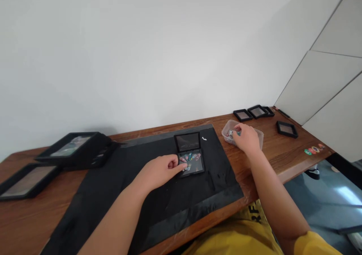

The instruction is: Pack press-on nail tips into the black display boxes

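Observation:
A small black hinged case (198, 167) lies with its lid (187, 142) raised on a black mat. Small colourful nail-shaped pieces (190, 157) are fanned out inside it. My left hand (160, 171) is at the case's left edge, fingers curled and thumb laid over the lower left of the inside. To the right, my right hand (246, 136) reaches into a clear plastic tub (259, 136) of small mixed pieces (230, 133). Its fingers are bent together; what they pinch, if anything, is hidden.
The black mat (158, 202) covers the middle of the wooden table (271, 149). Black framed boxes (72, 149) stand at the left, with another frame (26, 181) nearer. Several small black frames (257, 112) lie at the far right. Round stickers (315, 149) mark the right edge.

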`<state>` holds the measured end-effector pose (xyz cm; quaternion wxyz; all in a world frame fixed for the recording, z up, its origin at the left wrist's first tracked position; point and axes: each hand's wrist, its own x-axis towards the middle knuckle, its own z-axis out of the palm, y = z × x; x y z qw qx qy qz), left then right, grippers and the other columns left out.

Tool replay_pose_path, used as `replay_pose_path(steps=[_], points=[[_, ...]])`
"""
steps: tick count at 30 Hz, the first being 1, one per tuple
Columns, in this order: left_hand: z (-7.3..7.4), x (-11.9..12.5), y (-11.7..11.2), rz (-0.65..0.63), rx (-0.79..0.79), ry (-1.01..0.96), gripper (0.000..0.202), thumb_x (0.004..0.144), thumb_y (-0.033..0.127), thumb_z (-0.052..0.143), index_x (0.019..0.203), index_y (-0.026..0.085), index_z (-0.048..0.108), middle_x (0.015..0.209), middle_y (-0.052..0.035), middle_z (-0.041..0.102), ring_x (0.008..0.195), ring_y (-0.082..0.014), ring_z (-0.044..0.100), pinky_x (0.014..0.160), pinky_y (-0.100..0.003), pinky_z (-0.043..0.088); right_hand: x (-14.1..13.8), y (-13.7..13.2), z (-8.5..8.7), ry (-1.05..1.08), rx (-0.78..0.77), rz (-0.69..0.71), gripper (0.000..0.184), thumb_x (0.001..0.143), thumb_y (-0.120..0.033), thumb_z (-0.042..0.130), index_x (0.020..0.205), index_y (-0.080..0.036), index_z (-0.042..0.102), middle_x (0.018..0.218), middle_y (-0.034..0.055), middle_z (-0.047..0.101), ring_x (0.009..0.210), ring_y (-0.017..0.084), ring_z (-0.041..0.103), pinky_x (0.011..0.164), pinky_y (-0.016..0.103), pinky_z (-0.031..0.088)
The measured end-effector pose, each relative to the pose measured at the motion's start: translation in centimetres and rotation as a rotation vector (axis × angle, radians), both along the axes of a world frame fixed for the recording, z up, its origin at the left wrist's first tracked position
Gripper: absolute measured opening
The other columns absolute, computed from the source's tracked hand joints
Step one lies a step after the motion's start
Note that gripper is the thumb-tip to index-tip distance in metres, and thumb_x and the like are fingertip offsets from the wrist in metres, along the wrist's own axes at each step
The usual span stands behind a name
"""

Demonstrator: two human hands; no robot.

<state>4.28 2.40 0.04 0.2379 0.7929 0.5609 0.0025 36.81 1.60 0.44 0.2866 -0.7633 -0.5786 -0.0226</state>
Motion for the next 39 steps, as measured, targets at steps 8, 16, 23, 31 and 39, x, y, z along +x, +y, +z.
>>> replay_pose_path(steps=[8, 16, 23, 31, 39], points=[[0.0, 0.1, -0.2, 0.019, 0.016, -0.010, 0.046, 0.084, 0.064, 0.051, 0.063, 0.024, 0.045, 0.063, 0.0000, 0.055, 0.061, -0.0183, 0.050, 0.061, -0.031, 0.029, 1.6, 0.5, -0.8, 0.138, -0.208, -0.021, 0.016, 0.074, -0.025, 0.076, 0.091, -0.024, 0.075, 0.093, 0.0090, 0.080, 0.083, 0.028, 0.073, 0.066, 0.034, 0.046], [0.1, 0.1, -0.1, 0.013, 0.013, -0.012, 0.045, 0.084, 0.064, 0.051, 0.064, 0.024, 0.045, 0.064, 0.0000, 0.056, 0.062, -0.0184, 0.051, 0.061, -0.031, 0.029, 1.8, 0.7, -0.7, 0.226, -0.263, 0.032, 0.028, 0.067, -0.008, 0.073, 0.092, -0.022, 0.072, 0.074, 0.0000, 0.077, 0.069, 0.020, 0.070, 0.063, 0.029, 0.043], [0.2, 0.1, -0.1, 0.005, 0.010, -0.011, 0.046, 0.085, 0.064, 0.051, 0.064, 0.024, 0.045, 0.064, -0.0002, 0.056, 0.062, -0.0186, 0.051, 0.060, -0.032, 0.029, 1.6, 0.2, 0.2, 0.237, -0.177, 0.032, 0.028, 0.072, -0.010, 0.071, 0.097, -0.023, 0.071, 0.082, -0.0002, 0.076, 0.076, 0.018, 0.067, 0.065, 0.028, 0.041], [0.2, 0.1, -0.1, 0.000, 0.014, 0.008, 0.045, 0.085, 0.065, 0.049, 0.065, 0.024, 0.045, 0.066, -0.0006, 0.058, 0.063, -0.0188, 0.052, 0.061, -0.032, 0.030, 1.0, 0.4, 0.3, 0.441, 0.226, 0.132, 0.018, 0.075, -0.032, 0.073, 0.090, -0.021, 0.070, 0.075, 0.0008, 0.068, 0.067, 0.017, 0.060, 0.070, 0.032, 0.050], [0.3, 0.1, -0.1, 0.001, 0.001, 0.002, 0.044, 0.086, 0.063, 0.051, 0.066, 0.024, 0.047, 0.067, -0.0005, 0.060, 0.063, -0.0190, 0.054, 0.061, -0.032, 0.031, -1.4, -0.3, 0.9, 0.416, 0.448, 0.278, 0.019, 0.084, -0.040, 0.070, 0.084, -0.022, 0.076, 0.085, 0.0065, 0.077, 0.078, 0.020, 0.069, 0.080, 0.037, 0.058]])
